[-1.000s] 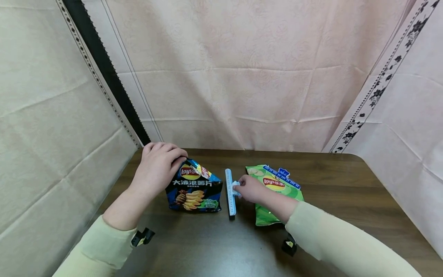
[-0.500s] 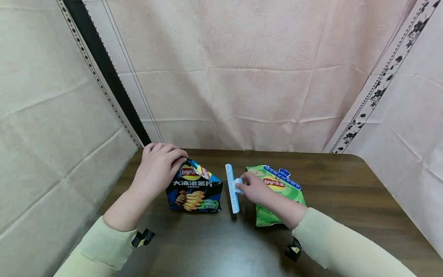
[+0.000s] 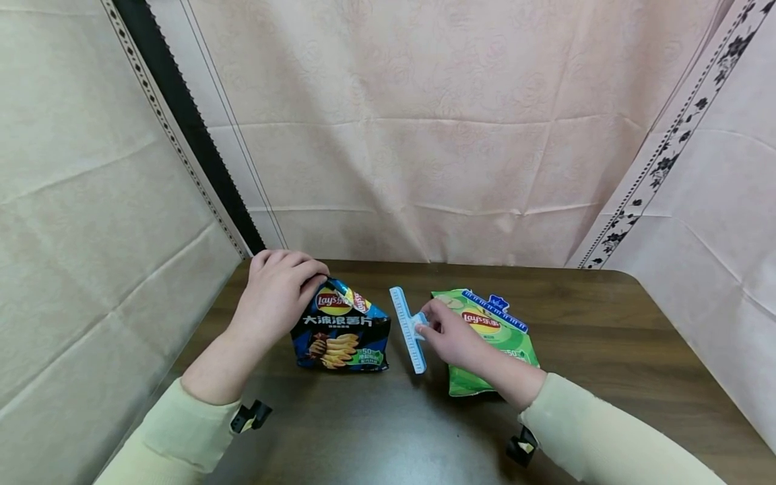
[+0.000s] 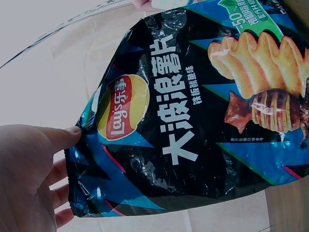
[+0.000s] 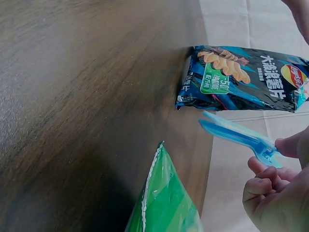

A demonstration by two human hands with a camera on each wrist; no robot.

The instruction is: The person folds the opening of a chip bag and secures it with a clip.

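Observation:
My left hand (image 3: 274, 291) pinches the top corner of a black-and-blue Lay's chip bag (image 3: 345, 337), which stands upright on the table. Thumb and fingers grip its crimped edge in the left wrist view. In my right hand (image 3: 451, 331), thumb and fingertips pinch the handle of a light blue plastic bag clip (image 3: 407, 331). Its long bar is tilted, close beside the black bag's right edge. From the right wrist, the clip (image 5: 236, 133) shows two long arms side by side. A green Lay's bag (image 3: 467, 380) stands behind my right hand, partly hidden by the forearm.
A dark blue clip (image 3: 494, 310) spans the top of the green bag. The brown wooden table (image 3: 364, 431) ends at a pale cloth curtain (image 3: 424, 168) behind, with more cloth on both sides.
My right hand has shifted slightly right, and the bag clip has turned from nearly upright to a slant, its top end leaning left. The left hand and black chip bag stay put.

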